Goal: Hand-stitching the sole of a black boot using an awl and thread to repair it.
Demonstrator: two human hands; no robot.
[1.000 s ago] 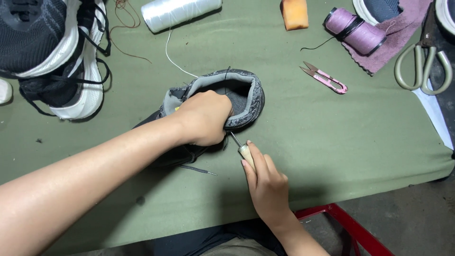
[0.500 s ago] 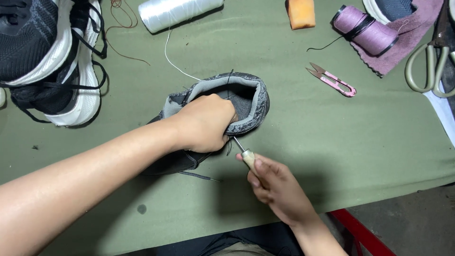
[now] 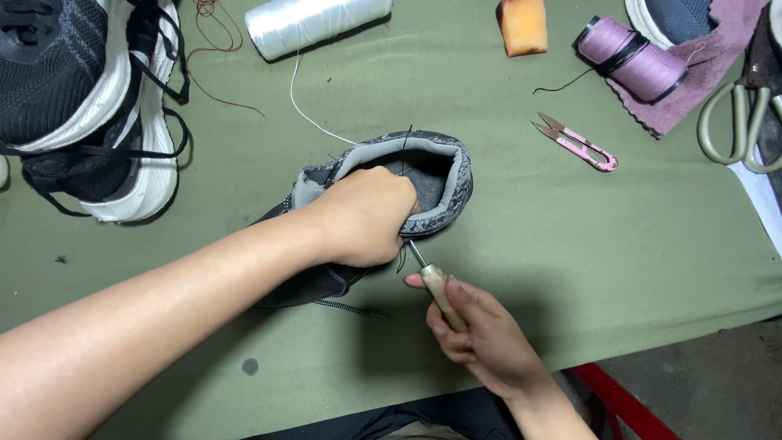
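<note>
- The grey shoe (image 3: pixel 423 183) lies near the middle of the green table cover (image 3: pixel 570 261), its long axis running from near-left to far-right, with the heel end pointing far-right and the toe hidden under the forearm.
- It has a dark knit upper, a paler grey padded collar lining and a loose dark lace trailing at its near side.
- The left hand (image 3: pixel 362 216) is closed over the collar, fingers tucked inside the opening, pinning the shoe down.
- The right hand (image 3: pixel 476 334) is wrapped around the wooden handle of an awl (image 3: pixel 436 285); its metal shaft slants far-left and meets the shoe's near side just beside the left hand.
- Farther right lie pink thread snips (image 3: pixel 578 143) and a purple thread spool (image 3: pixel 639 57); a white thread cone (image 3: pixel 314 23) lies at the far edge.
- Black-and-white sneakers (image 3: pixel 90 98) lie at far left.
</note>
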